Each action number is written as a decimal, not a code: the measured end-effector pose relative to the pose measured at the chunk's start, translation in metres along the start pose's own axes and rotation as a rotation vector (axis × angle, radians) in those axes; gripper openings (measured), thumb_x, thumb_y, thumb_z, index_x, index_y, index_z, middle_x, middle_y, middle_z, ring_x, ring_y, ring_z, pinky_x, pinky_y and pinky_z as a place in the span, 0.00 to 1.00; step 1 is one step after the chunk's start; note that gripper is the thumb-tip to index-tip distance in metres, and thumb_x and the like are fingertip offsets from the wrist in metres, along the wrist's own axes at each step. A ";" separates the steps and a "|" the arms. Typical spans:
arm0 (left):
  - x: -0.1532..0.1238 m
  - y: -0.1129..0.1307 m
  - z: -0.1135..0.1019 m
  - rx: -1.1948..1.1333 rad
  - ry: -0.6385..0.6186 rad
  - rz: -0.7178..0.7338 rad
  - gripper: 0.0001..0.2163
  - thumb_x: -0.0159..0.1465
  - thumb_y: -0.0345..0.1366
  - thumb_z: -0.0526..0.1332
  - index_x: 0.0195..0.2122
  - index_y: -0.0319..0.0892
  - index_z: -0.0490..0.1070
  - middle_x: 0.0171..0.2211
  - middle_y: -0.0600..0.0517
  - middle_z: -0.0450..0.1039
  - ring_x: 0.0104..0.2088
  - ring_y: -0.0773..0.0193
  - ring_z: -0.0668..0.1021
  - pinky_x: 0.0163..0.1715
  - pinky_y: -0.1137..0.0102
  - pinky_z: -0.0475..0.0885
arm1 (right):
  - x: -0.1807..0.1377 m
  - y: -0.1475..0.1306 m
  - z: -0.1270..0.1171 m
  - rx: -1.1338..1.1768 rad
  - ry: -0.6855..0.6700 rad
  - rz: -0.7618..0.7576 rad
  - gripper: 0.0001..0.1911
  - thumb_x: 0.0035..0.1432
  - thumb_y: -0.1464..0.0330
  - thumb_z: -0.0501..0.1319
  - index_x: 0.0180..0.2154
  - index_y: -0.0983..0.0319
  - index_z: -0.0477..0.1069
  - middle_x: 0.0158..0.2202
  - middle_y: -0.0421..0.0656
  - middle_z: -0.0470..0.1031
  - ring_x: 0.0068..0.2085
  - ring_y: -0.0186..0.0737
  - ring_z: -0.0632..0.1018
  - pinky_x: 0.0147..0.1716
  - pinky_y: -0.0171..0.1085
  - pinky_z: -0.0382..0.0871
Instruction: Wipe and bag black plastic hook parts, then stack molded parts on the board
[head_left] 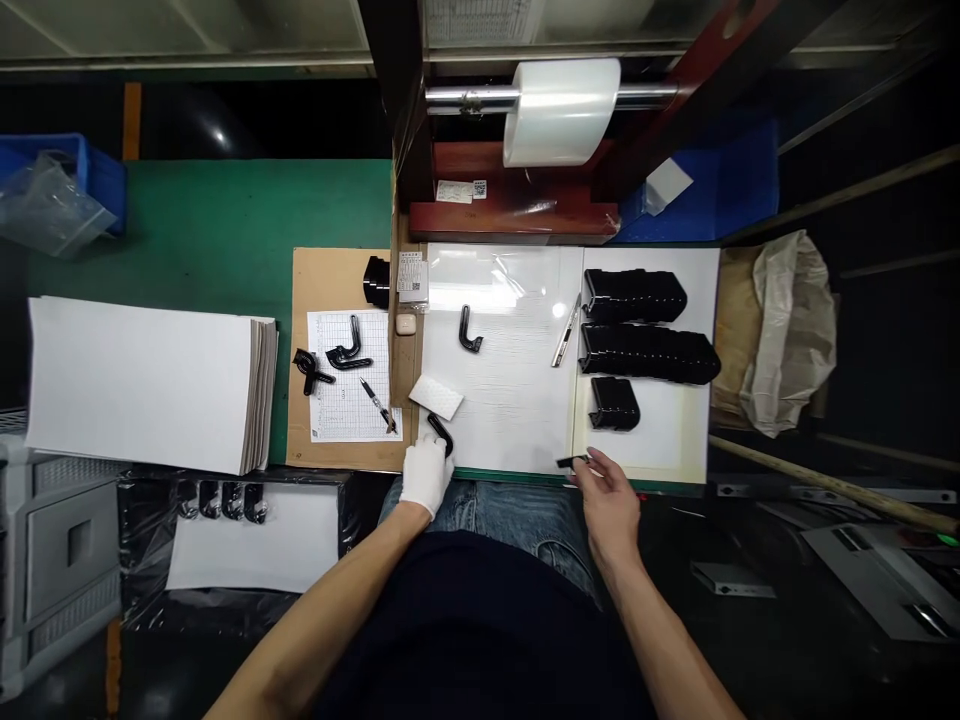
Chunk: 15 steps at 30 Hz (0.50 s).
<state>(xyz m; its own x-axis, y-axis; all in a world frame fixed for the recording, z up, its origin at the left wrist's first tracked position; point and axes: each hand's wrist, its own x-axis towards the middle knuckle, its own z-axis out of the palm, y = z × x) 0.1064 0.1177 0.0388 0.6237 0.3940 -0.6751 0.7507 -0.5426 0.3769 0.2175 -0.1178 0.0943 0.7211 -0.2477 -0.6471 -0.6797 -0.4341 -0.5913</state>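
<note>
Bright overhead light glares off the white sheet (517, 300) at centre; the frame's edges fall dark, bowed by wide-angle distortion, everything mostly sharp.

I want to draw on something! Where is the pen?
In the head view, the pen lies on the gridded paper sheet on the left side, just right of the black L-shaped parts and left of the white sponge.

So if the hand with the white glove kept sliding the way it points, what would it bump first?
Probably the white sponge pad. The gloved left hand holds a black hook pointing up the white board, and the pad lies just ahead.
</note>
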 end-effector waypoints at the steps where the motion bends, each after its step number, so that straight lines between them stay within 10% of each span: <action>1: -0.005 0.001 -0.002 -0.066 0.009 -0.002 0.11 0.69 0.40 0.63 0.48 0.40 0.74 0.51 0.45 0.74 0.50 0.55 0.77 0.52 0.54 0.74 | -0.007 -0.008 0.007 0.088 -0.069 0.003 0.27 0.61 0.58 0.68 0.57 0.62 0.70 0.51 0.47 0.75 0.48 0.45 0.79 0.53 0.51 0.75; 15: -0.102 0.069 -0.077 -0.986 0.236 0.118 0.11 0.69 0.43 0.61 0.50 0.48 0.70 0.48 0.48 0.78 0.50 0.57 0.80 0.53 0.62 0.76 | -0.121 -0.060 0.051 0.467 -0.693 -0.061 0.21 0.59 0.59 0.71 0.53 0.53 0.76 0.57 0.43 0.76 0.62 0.49 0.72 0.68 0.52 0.59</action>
<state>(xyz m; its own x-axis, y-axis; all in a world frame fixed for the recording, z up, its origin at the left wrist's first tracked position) 0.1119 0.0974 0.1826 0.6524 0.5717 -0.4974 0.4601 0.2227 0.8595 0.1641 -0.0181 0.1831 0.6163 0.4190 -0.6668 -0.7381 0.0121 -0.6746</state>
